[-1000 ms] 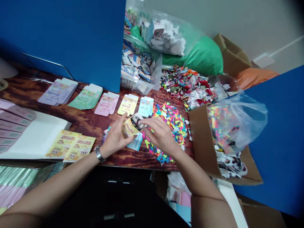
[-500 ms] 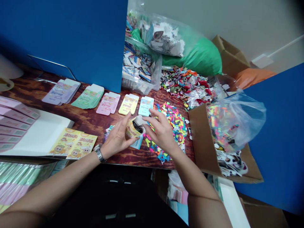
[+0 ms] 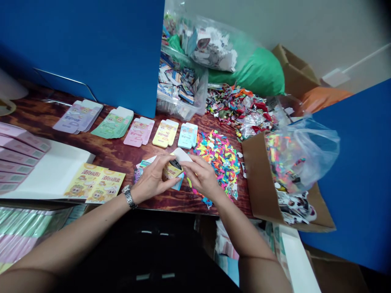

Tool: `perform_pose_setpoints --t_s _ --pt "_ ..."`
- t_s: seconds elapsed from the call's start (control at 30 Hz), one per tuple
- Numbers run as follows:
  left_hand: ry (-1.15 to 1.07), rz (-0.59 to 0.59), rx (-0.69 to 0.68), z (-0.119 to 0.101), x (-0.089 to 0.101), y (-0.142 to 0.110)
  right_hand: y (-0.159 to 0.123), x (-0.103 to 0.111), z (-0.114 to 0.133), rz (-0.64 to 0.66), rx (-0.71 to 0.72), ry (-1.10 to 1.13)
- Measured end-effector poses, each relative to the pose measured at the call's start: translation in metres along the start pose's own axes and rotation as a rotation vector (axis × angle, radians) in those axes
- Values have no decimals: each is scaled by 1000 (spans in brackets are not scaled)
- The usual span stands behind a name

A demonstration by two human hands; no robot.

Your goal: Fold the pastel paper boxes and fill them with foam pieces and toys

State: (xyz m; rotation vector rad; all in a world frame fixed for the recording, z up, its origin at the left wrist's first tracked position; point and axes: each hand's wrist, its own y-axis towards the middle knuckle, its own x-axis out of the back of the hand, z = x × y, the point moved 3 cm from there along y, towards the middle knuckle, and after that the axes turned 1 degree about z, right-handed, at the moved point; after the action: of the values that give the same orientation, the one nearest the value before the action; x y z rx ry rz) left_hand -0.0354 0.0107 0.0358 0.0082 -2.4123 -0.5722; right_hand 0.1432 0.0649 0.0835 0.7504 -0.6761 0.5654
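Observation:
A small yellow paper box [image 3: 171, 171] with a white flap raised is held between my hands, just above the table's near edge. My left hand [image 3: 153, 179] grips its left side, thumb in front and fingers behind. The fingers of my right hand [image 3: 203, 176] pinch the flap at the box's right side. Something dark shows inside the opening; its kind is unclear. Under my hands lie some colourful packets [image 3: 139, 173], partly covered. Just right of my right hand spreads a heap of small bright plastic pieces [image 3: 224, 162].
Flat printed boxes in purple [image 3: 73, 118], green [image 3: 111, 124], pink [image 3: 134, 133], yellow [image 3: 163, 134] and blue [image 3: 185, 136] line the back. Two yellow printed sheets [image 3: 105, 185] lie left. A cardboard box [image 3: 259, 175] stands right, and a clear bin [image 3: 183, 108] behind.
My right hand has closed in on the box, its fingers now pinching the flap. The box has tilted and its flap stands higher. My left hand keeps its hold.

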Motion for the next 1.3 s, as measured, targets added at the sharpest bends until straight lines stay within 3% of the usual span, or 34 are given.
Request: perform_pose_setpoints --t_s 0.13,0.23,0.37,0.53,0.83,1.0,1.17,1.3 --pt "35 9 -4 1 -2 -3 -8 -15 4 -118 -200 44" --pt "69 -13 -12 1 -2 -5 -8 -15 12 -192 -241 74" --pt "94 -29 6 1 -2 -7 -1 -14 19 -166 -223 177" --pt "141 11 28 -2 -5 -6 4 -14 15 -180 -410 336" --pt "169 29 33 0 -5 -9 6 -16 13 -114 -403 312" --pt "274 66 38 -3 -6 -8 7 -14 18 -122 -303 159" --pt "607 50 -7 -11 -3 -5 -4 -27 28 -251 -172 76" --pt "663 111 23 -11 -1 -7 -16 -48 31 -328 -212 49"
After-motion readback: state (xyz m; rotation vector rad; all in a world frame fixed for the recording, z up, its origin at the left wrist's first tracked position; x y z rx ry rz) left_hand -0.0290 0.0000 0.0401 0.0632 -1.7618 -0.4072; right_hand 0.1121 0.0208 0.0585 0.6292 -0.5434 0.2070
